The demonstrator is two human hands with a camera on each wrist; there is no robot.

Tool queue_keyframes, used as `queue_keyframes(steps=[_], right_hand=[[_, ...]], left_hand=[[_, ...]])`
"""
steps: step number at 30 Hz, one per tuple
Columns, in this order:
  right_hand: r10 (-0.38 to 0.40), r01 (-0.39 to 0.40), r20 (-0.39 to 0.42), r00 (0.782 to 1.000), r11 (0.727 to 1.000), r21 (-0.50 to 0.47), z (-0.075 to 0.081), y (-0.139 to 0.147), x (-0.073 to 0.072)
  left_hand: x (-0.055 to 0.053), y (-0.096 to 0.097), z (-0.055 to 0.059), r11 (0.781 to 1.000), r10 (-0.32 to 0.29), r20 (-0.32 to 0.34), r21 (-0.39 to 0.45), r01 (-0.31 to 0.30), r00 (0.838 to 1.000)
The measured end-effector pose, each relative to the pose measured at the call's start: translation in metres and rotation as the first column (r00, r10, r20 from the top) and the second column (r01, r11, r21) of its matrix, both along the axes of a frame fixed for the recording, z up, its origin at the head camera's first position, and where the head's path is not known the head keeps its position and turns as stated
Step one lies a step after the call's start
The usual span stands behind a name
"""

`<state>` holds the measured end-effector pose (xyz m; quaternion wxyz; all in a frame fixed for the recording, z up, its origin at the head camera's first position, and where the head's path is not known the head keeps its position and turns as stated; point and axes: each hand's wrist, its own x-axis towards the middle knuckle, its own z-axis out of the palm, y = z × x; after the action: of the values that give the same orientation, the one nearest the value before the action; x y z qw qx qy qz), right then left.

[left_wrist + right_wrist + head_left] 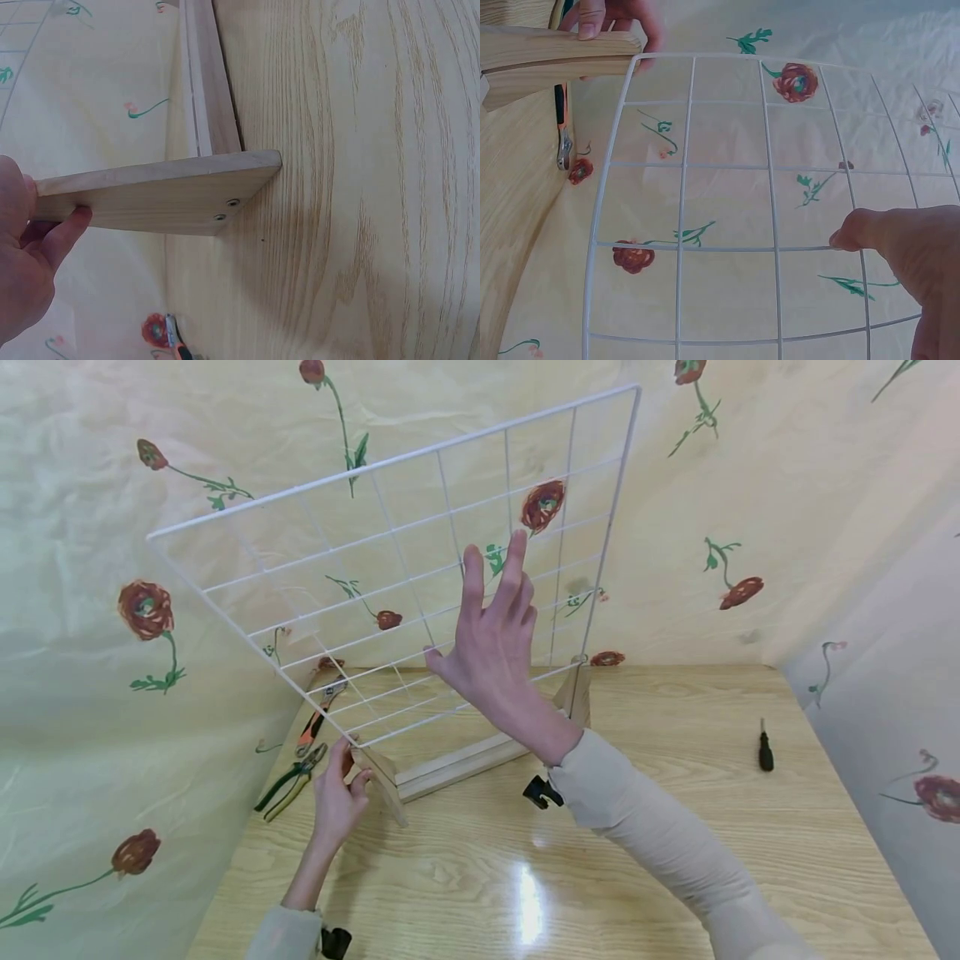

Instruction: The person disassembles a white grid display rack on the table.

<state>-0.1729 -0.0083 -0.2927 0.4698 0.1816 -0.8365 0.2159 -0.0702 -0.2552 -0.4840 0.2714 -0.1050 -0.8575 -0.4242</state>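
A white wire grid panel (pixel 393 461) stands tilted over a wooden stand, its lower edge at the two end boards. The stand has a crossbar (pixel 457 766) between a left end board (pixel 386 789) and a right end board (pixel 581 693). My left hand (pixel 339 797) pinches the upper end of the left board, near the grid's lower corner. Two screw heads (pixel 226 209) show on that board in the left wrist view. My right hand (pixel 495 643) lies spread against the middle of the grid, its thumb by a wire crossing in the right wrist view.
At the left table edge lie pliers (pixel 300 770) with dark and yellow-green handles, and an adjustable wrench (pixel 311 731) with an orange and black handle. A black screwdriver (pixel 765 752) lies at the right. Poppy-patterned sheeting (pixel 675 527) rises behind the wooden table (pixel 637 877).
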Motion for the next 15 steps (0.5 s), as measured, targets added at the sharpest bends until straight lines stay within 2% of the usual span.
queue_keyframes(steps=[7, 15], right_hand=[[-0.007, 0.008, 0.016, 1.000, 1.000, -0.013, 0.010, 0.003, 0.004], [0.020, -0.017, 0.078, 0.997, 0.999, -0.035, 0.016, 0.017, 0.012]], left_hand=[[0.000, 0.001, 0.001, 1.000, 0.001, 0.006, 0.023, -0.001, 1.000], [-0.001, 0.000, 0.001, 1.000, 0.001, -0.004, 0.008, -0.001, 1.000]])
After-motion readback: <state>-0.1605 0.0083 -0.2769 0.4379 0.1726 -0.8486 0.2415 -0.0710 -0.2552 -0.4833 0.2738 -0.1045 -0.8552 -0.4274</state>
